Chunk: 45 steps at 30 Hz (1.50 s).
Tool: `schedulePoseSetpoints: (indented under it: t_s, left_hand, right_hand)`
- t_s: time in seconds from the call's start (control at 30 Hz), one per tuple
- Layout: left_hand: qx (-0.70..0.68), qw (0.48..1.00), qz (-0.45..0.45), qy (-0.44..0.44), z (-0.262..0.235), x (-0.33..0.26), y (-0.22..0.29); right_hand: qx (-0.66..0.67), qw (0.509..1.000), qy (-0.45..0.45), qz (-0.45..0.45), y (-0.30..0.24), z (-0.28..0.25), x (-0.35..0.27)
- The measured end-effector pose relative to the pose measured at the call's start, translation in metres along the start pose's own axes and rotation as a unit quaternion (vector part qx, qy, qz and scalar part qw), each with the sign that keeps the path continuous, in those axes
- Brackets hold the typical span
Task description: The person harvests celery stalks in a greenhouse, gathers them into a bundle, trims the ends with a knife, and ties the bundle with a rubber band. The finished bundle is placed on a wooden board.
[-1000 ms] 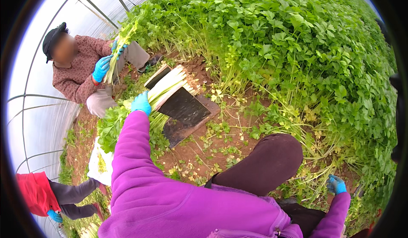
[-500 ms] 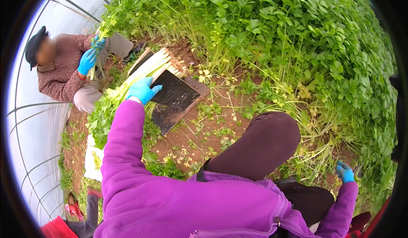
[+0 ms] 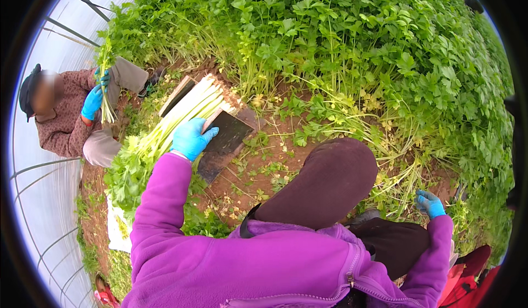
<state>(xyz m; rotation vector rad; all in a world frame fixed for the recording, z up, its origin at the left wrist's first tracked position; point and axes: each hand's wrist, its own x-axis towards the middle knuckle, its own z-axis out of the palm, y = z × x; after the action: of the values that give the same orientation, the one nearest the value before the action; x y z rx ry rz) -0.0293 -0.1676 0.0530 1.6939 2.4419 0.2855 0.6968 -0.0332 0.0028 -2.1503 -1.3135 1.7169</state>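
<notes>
My left hand (image 3: 191, 139), in a blue glove, grips the upper edge of a dark upright board (image 3: 231, 135), its thumb lying on the board's outer face. Beside that board lies a thick bundle of celery (image 3: 190, 107), pale stalk ends pointing away and leaves toward the lower left. A second board (image 3: 177, 95) stands on the bundle's far side. My right hand (image 3: 429, 204), also gloved in blue, hangs low at the right near loose celery stems (image 3: 393, 190). Its fingers are stretched out, slightly apart, and I see nothing in them.
A person (image 3: 71, 107) sits at the left, holding a bunch of celery (image 3: 104, 82) in blue gloves. Dense standing celery (image 3: 352, 44) fills the back and right. A white sack (image 3: 117, 223) lies at the lower left. Red clothing (image 3: 467, 278) shows at the lower right.
My right hand has shifted left in the view, and its curled fingers have straightened. My left hand stays on the board. The seated person's celery bunch now stands more upright.
</notes>
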Motion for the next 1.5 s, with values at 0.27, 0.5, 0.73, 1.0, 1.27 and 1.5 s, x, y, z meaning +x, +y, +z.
schedulePoseSetpoints:
  t_s: [0.27,0.5,0.73,1.0,1.27,1.5]
  left_hand:
    - [-0.011,0.998,0.055,-0.008,0.008,0.005,0.07]
    - [-0.03,0.985,0.168,-0.014,0.033,0.004,0.121]
    - [0.004,0.982,0.185,-0.02,0.034,0.007,0.122]
    - [-0.033,0.988,0.145,0.036,0.04,0.004,0.123]
    - [-0.171,0.956,0.198,0.136,0.018,-0.002,0.106]
    - [0.025,0.962,0.085,0.259,-0.013,0.018,0.035]
  right_hand:
    - [-0.017,0.998,-0.03,-0.042,-0.027,0.018,-0.012]
    - [-0.062,0.996,-0.03,-0.06,-0.034,0.022,-0.013]
    - [-0.23,0.966,-0.025,-0.113,-0.076,0.045,-0.007]
    - [-0.378,0.913,-0.029,-0.152,-0.135,0.09,-0.008]
    - [-0.09,0.934,-0.119,-0.325,-0.268,0.182,0.022]
    - [0.037,0.885,-0.174,-0.43,-0.351,0.303,0.049]
